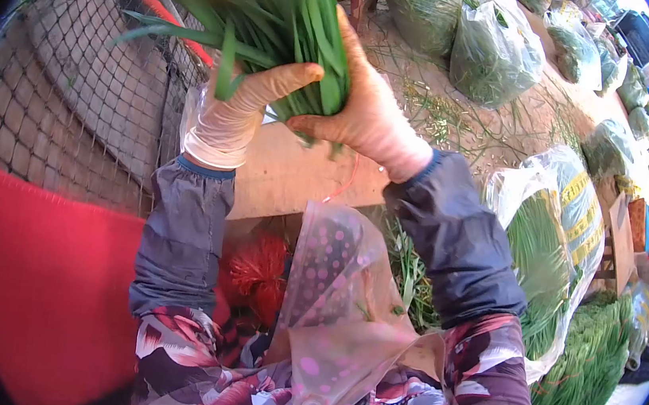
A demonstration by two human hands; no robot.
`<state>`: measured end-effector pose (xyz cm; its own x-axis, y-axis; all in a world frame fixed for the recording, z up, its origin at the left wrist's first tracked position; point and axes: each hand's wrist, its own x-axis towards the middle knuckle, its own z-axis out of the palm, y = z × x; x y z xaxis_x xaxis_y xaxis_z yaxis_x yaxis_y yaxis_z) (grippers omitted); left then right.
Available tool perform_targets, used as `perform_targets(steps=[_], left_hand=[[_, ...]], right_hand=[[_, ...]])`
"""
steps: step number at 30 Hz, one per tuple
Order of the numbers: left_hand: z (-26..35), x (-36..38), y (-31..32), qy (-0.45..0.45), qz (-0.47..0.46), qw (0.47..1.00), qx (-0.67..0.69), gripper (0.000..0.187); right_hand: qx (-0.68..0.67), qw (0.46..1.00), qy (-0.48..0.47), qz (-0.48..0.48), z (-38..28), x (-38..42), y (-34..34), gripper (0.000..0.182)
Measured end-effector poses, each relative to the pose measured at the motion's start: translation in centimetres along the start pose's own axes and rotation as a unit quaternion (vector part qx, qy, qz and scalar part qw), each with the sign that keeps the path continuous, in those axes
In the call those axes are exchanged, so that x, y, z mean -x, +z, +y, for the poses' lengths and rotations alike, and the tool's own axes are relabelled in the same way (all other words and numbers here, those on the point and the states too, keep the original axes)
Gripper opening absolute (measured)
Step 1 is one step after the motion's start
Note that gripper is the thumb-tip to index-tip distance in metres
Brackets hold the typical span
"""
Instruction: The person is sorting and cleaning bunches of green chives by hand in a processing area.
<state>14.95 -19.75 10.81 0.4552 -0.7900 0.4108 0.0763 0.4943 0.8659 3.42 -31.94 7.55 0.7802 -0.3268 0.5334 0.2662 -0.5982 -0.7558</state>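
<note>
Raised at the top of the view is a thick bunch of long, flat green leaves, which look like garlic chives. My left hand, in a thin pale glove, is closed around the bunch from the left, thumb across the front. On the other side my right hand, gloved too, wraps the lower end with its thumb over the stalks. The upper leaves are blurred and run out of view. Below the hands lies a wooden board. A bundle of red ties hangs near my lap, left of a spotted clear apron.
Black wire mesh and a red cloth are on the left. On the right stand an open plastic bag of greens and a pile of green bunches. Filled bags and leaf scraps lie farther off.
</note>
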Motion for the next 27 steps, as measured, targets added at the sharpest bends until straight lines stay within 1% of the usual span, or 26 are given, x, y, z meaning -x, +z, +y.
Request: perform_targets(steps=[1, 2, 3, 5, 6, 7, 8, 9, 10, 11, 12, 13, 14, 15, 16, 17, 18, 19, 20, 21, 22, 23, 24, 25, 26, 27], left_hand=[[-1.6, -0.2, -1.6, 0.004, 0.003, 0.999, -0.035, 0.054], [-3.6, -0.3, -3.0, 0.008, 0.007, 0.998, -0.069, 0.056], [-5.4, 0.2, -4.1, 0.001, 0.011, 0.998, -0.069, 0.056], [-9.5, 1.6, -6.4, -0.082, -0.017, 0.978, -0.191, 0.072], [-10.6, 1.7, -7.2, -0.056, -0.030, 0.957, -0.284, 0.081], [-11.8, 1.5, -7.9, -0.061, -0.029, 0.957, -0.282, 0.081], [-13.0, 1.4, -8.5, -0.032, -0.039, 0.968, -0.245, 0.078], [-13.1, 1.1, -8.2, -0.003, -0.049, 0.977, -0.208, 0.075], [-12.1, 0.8, -7.5, -0.020, -0.047, 0.983, -0.178, 0.073], [-12.1, 0.4, -7.9, -0.021, -0.046, 0.983, -0.176, 0.073], [-12.2, 0.1, -8.3, 0.029, -0.036, 0.979, -0.199, 0.070], [-12.2, -0.1, -8.4, 0.077, -0.026, 0.972, -0.221, 0.067], [-12.4, 0.0, -8.3, 0.075, -0.026, 0.973, -0.219, 0.067], [-12.3, 0.3, -8.0, 0.028, 0.005, 0.978, -0.207, 0.067], [-12.3, 0.4, -7.7, -0.016, 0.036, 0.980, -0.193, 0.066], [-12.5, 0.3, -7.5, -0.056, 0.070, 0.981, -0.172, 0.066], [-11.9, 0.2, -7.4, -0.109, 0.108, 0.982, -0.110, 0.051], [-11.8, 0.4, -7.7, -0.116, 0.108, 0.981, -0.111, 0.051], [-11.9, 0.0, -8.2, -0.100, 0.120, 0.986, -0.054, 0.045], [-11.8, 0.0, -8.7, -0.083, 0.133, 0.988, 0.002, 0.039], [-11.4, 0.2, -9.2, -0.082, 0.135, 0.987, 0.003, 0.039], [-10.8, 0.7, -9.6, -0.082, 0.156, 0.984, 0.027, 0.038], [-10.1, 1.3, -10.0, -0.084, 0.176, 0.980, 0.049, 0.037], [-9.7, 1.7, -10.7, -0.090, 0.195, 0.974, 0.070, 0.036], [-10.0, 2.1, -12.2, -0.071, 0.208, 0.969, 0.108, 0.036], [-9.5, 2.9, -12.7, -0.060, 0.210, 0.965, 0.143, 0.042]], right_hand=[[-0.048, 0.997, 0.053, -0.032, 1.8, -0.6, 0.9, 0.132], [-0.040, 0.993, 0.095, -0.049, 4.4, -0.7, 2.0, 0.134], [-0.044, 0.993, 0.101, -0.052, 6.8, 0.1, 3.2, 0.134], [0.020, 0.988, 0.134, -0.073, 10.4, 1.2, 5.0, 0.090], [0.017, 0.987, 0.141, -0.075, 11.1, 1.3, 5.6, 0.090], [-0.094, 0.974, 0.188, -0.086, 11.7, 1.1, 6.1, 0.099], [-0.204, 0.946, 0.234, -0.096, 12.1, 1.1, 6.5, 0.110], [-0.206, 0.944, 0.239, -0.097, 12.2, 0.9, 6.7, 0.110], [-0.063, 0.980, 0.168, -0.082, 12.0, 0.6, 6.7, 0.085], [0.085, 0.990, 0.092, -0.065, 11.9, 0.2, 6.5, 0.061], [0.128, 0.980, 0.101, -0.116, 10.2, -0.4, 6.0, 0.060], [0.130, 0.979, 0.104, -0.117, 12.2, -0.4, 6.7, 0.060], [0.085, 0.980, 0.138, -0.116, 14.7, -0.6, 8.0, 0.068], [0.035, 0.978, 0.170, -0.112, 16.0, -0.6, 9.1, 0.076], [0.129, 0.975, 0.148, -0.102, 12.7, 0.0, 7.7, 0.098], [0.135, 0.975, 0.144, -0.105, 11.0, -0.8, 6.7, 0.098], [0.114, 0.971, 0.173, -0.118, 9.7, -1.0, 6.2, 0.102], [0.089, 0.967, 0.202, -0.129, 8.2, -1.1, 5.8, 0.107], [0.077, 0.966, 0.217, -0.117, 6.1, -0.9, 5.0, 0.102], [0.078, 0.966, 0.216, -0.120, 7.0, -0.4, 4.3, 0.102], [-0.032, 0.978, 0.202, -0.051, 8.8, 0.3, 3.5, 0.092], [-0.141, 0.973, 0.184, 0.017, 10.8, 1.4, 2.6, 0.085], [-0.014, 0.970, 0.241, -0.005, 12.8, 3.1, 1.2, 0.066], [0.111, 0.948, 0.296, -0.025, 14.7, 4.8, 0.7, 0.048], [0.224, 0.923, 0.295, -0.099, 15.7, 6.5, 1.6, 0.040], [0.334, 0.882, 0.287, -0.171, 16.1, 8.4, 2.3, 0.032]])
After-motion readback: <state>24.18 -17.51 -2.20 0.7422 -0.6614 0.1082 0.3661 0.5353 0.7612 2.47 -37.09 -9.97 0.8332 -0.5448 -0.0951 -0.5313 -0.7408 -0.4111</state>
